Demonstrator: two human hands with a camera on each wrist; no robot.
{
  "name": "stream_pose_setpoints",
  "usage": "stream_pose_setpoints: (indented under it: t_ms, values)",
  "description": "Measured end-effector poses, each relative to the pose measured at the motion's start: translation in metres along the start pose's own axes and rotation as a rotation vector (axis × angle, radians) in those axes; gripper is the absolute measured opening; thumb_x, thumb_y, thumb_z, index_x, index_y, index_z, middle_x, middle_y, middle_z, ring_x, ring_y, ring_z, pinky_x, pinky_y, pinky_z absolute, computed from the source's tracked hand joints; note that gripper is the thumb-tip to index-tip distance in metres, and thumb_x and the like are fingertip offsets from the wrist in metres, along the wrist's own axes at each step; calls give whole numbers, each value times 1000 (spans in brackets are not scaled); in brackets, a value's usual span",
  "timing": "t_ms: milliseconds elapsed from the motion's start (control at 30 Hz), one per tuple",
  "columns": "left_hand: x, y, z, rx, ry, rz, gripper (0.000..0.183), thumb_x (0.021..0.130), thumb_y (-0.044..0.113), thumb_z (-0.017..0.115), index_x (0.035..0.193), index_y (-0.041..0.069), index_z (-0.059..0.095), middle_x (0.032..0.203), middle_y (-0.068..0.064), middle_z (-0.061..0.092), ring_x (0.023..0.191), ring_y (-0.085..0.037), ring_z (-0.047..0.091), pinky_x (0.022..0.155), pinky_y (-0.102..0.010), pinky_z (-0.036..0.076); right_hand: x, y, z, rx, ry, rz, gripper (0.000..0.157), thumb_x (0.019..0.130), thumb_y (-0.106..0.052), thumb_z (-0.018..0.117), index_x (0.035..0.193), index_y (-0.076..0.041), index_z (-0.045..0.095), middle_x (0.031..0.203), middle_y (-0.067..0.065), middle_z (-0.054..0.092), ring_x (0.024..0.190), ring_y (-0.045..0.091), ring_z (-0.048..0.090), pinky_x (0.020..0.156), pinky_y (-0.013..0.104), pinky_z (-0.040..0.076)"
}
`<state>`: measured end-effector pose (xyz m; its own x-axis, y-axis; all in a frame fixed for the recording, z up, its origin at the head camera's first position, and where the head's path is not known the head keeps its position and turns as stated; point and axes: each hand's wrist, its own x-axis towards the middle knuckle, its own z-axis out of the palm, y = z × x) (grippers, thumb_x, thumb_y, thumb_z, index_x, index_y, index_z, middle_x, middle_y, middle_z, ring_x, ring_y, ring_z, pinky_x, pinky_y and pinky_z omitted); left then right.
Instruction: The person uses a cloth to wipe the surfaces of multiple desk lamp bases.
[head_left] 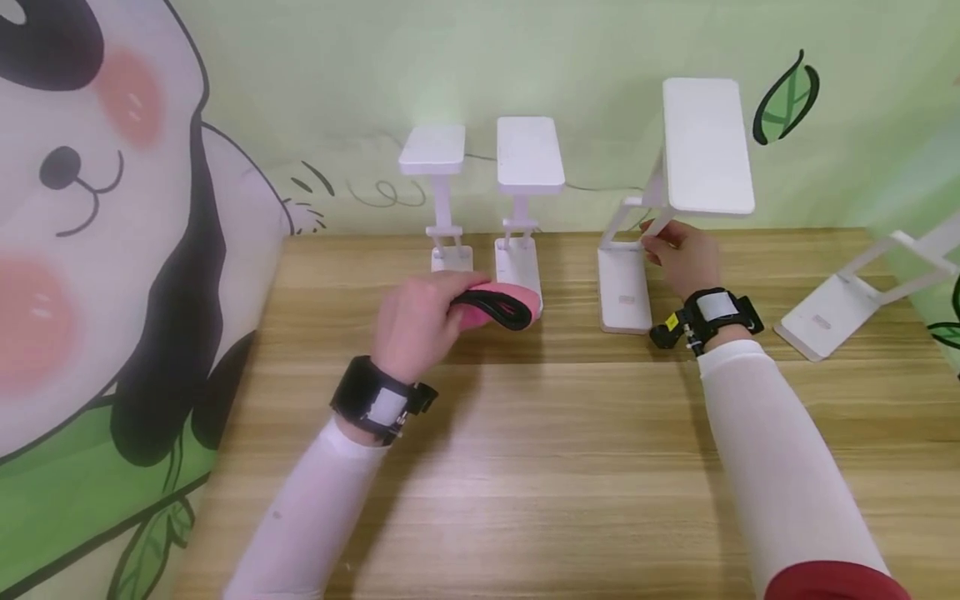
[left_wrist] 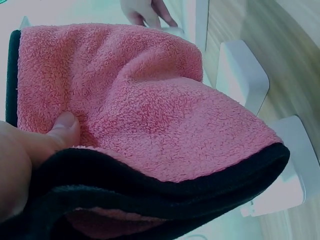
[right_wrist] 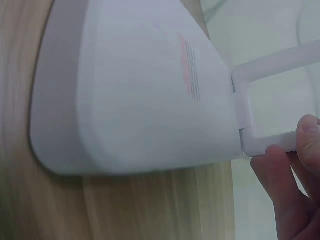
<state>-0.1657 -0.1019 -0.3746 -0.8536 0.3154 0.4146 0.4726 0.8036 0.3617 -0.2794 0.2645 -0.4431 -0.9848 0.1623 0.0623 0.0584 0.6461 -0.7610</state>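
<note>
My left hand (head_left: 420,321) grips a folded pink towel (left_wrist: 140,100) with black edging, thumb pressed on its fluffy side. In the head view the towel hangs in front of the bases of two smaller white stands. At the right, my right hand (head_left: 686,258) pinches one leg of the hinged frame of a white folding stand (head_left: 626,292). This stand has a long base and a large flat top plate (head_left: 708,146) raised above the hand. The right wrist view shows thumb and fingers at the frame (right_wrist: 272,144), close to its hinge on the base.
Two white stands, left (head_left: 433,150) and right (head_left: 528,154), stand side by side along the wall (head_left: 300,83). Another white stand (head_left: 828,317) is angled at the far right, partly out of view. The wooden table (head_left: 540,483) meets the painted wall behind and at the left.
</note>
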Motion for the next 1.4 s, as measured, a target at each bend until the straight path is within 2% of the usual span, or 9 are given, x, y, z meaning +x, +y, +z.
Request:
stream_pose_setpoints:
  t_ms: [500, 667, 767, 900, 967, 1100, 1200, 1300, 1400]
  values:
    - [1, 9, 10, -34, -37, 34, 36, 79, 7, 69, 111, 24, 69, 97, 1, 74, 77, -15, 68, 51, -31, 50, -6, -14, 15, 104, -58, 15, 35, 88, -34, 58, 117, -14, 66, 113, 10, 68, 93, 24, 65, 76, 22, 56]
    - [4, 7, 13, -33, -50, 21, 33, 81, 9, 68, 112, 22, 68, 97, 0, 74, 77, -16, 68, 49, -32, 49, -18, -20, 1, -94, -132, -23, 50, 90, -41, 55, 123, -3, 61, 118, 20, 65, 96, 33, 64, 73, 39, 53]
    - [7, 5, 13, -20, -70, 5, 35, 81, 8, 66, 114, 21, 67, 97, -2, 74, 73, -17, 67, 47, -32, 46, -31, -31, -12, -263, -205, -52, 55, 90, -43, 54, 122, 2, 60, 110, 25, 67, 84, 33, 63, 61, 39, 48]
    - [10, 6, 14, 20, -82, -6, 34, 81, 12, 66, 114, 20, 65, 92, -3, 74, 68, -19, 65, 44, -34, 44, -53, -56, -16, -370, -240, -195, 57, 91, -50, 49, 122, -4, 62, 95, 20, 71, 65, 25, 58, 48, 34, 42]
    - [12, 8, 14, 49, -79, 9, 31, 81, 16, 67, 112, 21, 65, 88, -2, 74, 65, -20, 65, 44, -36, 43, -66, -75, -14, -360, -256, -285, 58, 90, -54, 47, 127, -11, 59, 96, 15, 72, 70, 24, 62, 52, 35, 47]
    - [19, 16, 16, 98, -66, 67, 25, 81, 31, 70, 102, 19, 65, 76, 0, 71, 59, -20, 62, 43, -37, 43, -94, -116, -8, -285, -352, -420, 66, 83, -63, 50, 136, -25, 48, 121, 5, 66, 100, 21, 65, 79, 41, 54]
    - [25, 24, 17, 119, -56, 117, 32, 77, 40, 72, 98, 18, 65, 71, 0, 70, 57, -19, 62, 44, -38, 46, -111, -140, 1, -310, -403, -507, 80, 76, -69, 55, 142, -27, 37, 128, 3, 61, 95, 16, 63, 76, 37, 53]
    - [29, 33, 19, 135, -66, 157, 33, 76, 41, 73, 95, 16, 65, 71, -1, 71, 59, -19, 65, 47, -39, 50, -119, -153, 14, -381, -387, -588, 90, 73, -65, 61, 146, -22, 30, 110, 4, 67, 78, 13, 60, 65, 30, 49]
    - [32, 40, 23, 156, -81, 192, 26, 78, 35, 73, 93, 15, 65, 72, -2, 71, 62, -21, 67, 48, -40, 52, -122, -156, 25, -417, -358, -586, 88, 75, -50, 69, 146, -16, 29, 83, 0, 64, 65, 12, 57, 57, 29, 47]
